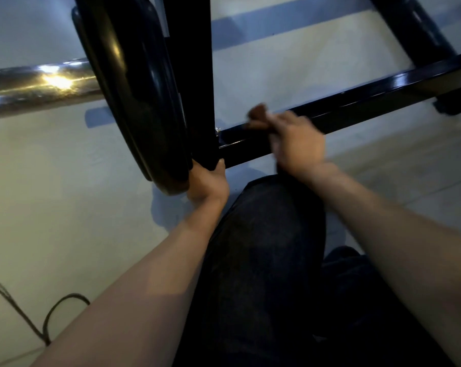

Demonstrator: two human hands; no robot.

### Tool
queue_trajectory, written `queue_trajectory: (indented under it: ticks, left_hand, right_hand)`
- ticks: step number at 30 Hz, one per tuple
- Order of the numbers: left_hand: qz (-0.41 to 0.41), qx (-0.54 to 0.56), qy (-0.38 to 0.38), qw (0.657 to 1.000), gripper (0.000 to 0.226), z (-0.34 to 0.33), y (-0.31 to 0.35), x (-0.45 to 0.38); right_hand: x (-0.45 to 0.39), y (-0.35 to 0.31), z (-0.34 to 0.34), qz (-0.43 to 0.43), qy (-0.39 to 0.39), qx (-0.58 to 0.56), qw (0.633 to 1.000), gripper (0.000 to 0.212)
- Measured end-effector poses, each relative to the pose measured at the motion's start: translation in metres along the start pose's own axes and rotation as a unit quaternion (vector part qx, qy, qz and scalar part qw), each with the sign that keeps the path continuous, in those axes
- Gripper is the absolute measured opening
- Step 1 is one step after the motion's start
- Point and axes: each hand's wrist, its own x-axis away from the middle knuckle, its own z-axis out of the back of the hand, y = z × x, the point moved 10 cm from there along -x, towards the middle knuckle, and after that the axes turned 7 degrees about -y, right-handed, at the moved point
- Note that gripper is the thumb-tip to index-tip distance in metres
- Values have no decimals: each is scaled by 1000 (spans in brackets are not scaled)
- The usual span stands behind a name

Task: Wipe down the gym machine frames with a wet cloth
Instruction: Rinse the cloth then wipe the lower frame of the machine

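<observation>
Both bare forearms come in from the bottom edge, with a knee in dark jeans [263, 260] sitting between them. So yeah, the person is crouched right up against the rack.

Left hand [206, 182] is wrapped around the bottom of the black upright steel post [195, 75], thumb hooked on the side facing the right hand, fingers curled round the far side. Pressed up just left of that hand is a big glossy black weight plate [134, 88], and a shiny chrome barbell bar [38, 86] runs off further left from the plate.

Right hand [295, 140] is pretty motion-blurred, but it's clearly gripping a small brown cloth [258, 116], bunched up and sticking out past the fingertips. The cloth sits on top of the glossy black horizontal frame rail [356, 102], which runs from the post by the left hand, under the right hand, and away up to the right. The hand is lying over the rail, with the cloth touching its top face, close to where the rail joins the post. Can't tell from the blur exactly how the fingers are pinching it.

Beyond the right hand, up top right, another black frame tube [414, 30] angles down to meet the rail. Pale grey floor [52, 207] is under everything, and a thin dark cable [46, 321] loops on it down by the left elbow.
</observation>
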Motion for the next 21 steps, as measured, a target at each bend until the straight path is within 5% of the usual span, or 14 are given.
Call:
queue_trajectory:
  ticks: [4, 6, 10, 12, 14, 18, 21]
  left_hand:
    - [-1, -20, 11, 1000, 83, 2, 0, 1]
    - [-19, -30, 15, 999, 85, 3, 3, 4]
    - [-54, -33, 39, 997, 75, 9, 5, 5]
    - [-62, -26, 39, 997, 69, 10, 8, 6]
    - [-56, -47, 24, 997, 83, 8, 8, 6]
    - [-68, -46, 9, 997, 85, 6, 9, 8]
    - [-63, -45, 18, 997, 81, 8, 9, 11]
  right_hand:
    - [-13, 91, 24, -213, 18, -11, 977, 31]
    - [-13, 54, 16, -205, 9, -27, 978, 32]
    - [7, -69, -20, -25, -47, -71, 996, 37]
    - [9, -79, -21, 14, -52, -67, 996, 37]
    - [-3, -47, -15, -9, -52, -48, 997, 38]
    - [-19, 57, 9, -207, -21, -53, 977, 34]
    - [-16, 29, 2, -214, -19, -61, 975, 34]
